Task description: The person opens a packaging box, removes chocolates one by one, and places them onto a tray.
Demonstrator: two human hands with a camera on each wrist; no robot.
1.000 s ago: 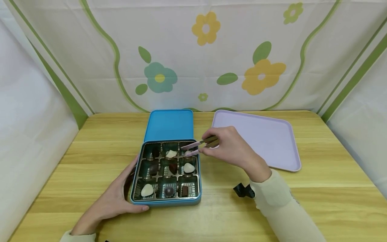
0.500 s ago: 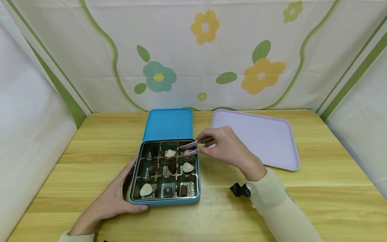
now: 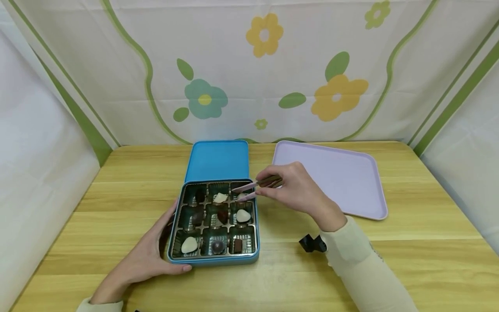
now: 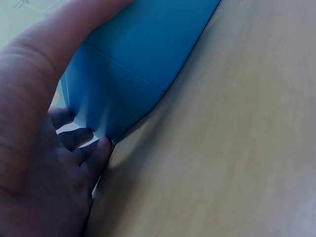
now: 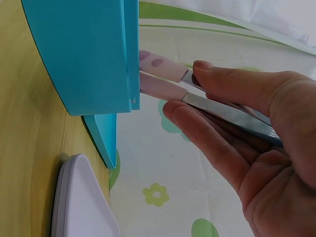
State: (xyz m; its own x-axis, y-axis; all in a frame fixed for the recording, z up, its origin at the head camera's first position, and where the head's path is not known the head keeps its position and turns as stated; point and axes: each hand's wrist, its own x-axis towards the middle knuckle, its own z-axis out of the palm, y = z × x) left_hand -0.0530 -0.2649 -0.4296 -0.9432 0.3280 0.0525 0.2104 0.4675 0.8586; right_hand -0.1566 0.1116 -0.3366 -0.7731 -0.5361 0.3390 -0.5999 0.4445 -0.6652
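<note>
On the yellowish wood-grained tabletop [image 3: 273, 286], a square blue box [image 3: 218, 261] divided into nine compartments is gripped from its left by the left hand [image 3: 146, 253], the thumb laid along the near wall. By the right hand [image 3: 294, 189], pink-tipped metal tongs [image 5: 217, 109] are pinched, their tips spread within the far right compartment, beside a small pale piece [image 3: 241, 196]; whether it is touched cannot be told. Farther back, a flat blue lid [image 3: 218, 160] and a lilac rectangular tray [image 3: 335, 180] are laid before white flower-printed cloth [image 3: 234, 52].
</note>
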